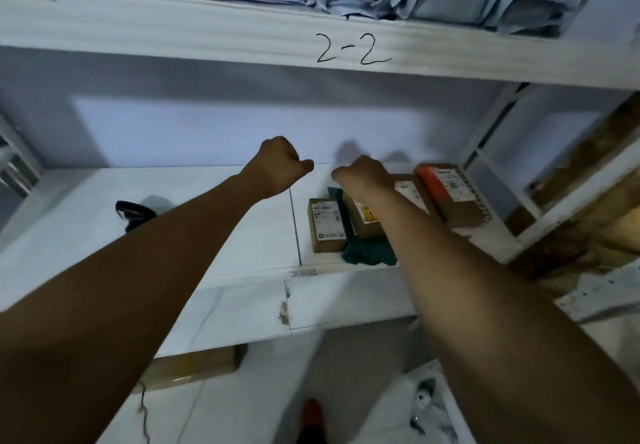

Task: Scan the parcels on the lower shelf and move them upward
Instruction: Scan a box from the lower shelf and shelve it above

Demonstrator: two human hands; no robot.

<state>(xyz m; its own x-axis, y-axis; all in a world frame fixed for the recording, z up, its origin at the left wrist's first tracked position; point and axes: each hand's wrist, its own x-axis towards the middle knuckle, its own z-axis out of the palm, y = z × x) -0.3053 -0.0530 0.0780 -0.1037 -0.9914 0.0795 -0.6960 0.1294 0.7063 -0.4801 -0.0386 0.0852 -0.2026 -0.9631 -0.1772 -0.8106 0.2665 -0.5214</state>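
**Where Much Lies Hidden**

While the left hand [281, 163] hangs clenched and empty at frame centre, the right hand [363, 175] hovers just right of it. Its fingers curl out of sight behind the knuckles, so I cannot tell whether they grip anything. Below that wrist, on the white shelf board [270, 235], stands a small brown cardboard box with a white label [325, 225]. A crumpled teal plastic bag [367, 254] and a brown cardboard box with a yellow sticker [367, 218] are partly covered by the forearm. Farther right sits a brown cardboard box with an orange-and-white label [450, 194], its print blurred. At centre left, a black handheld scanner [133, 213] is half hidden by the left forearm.
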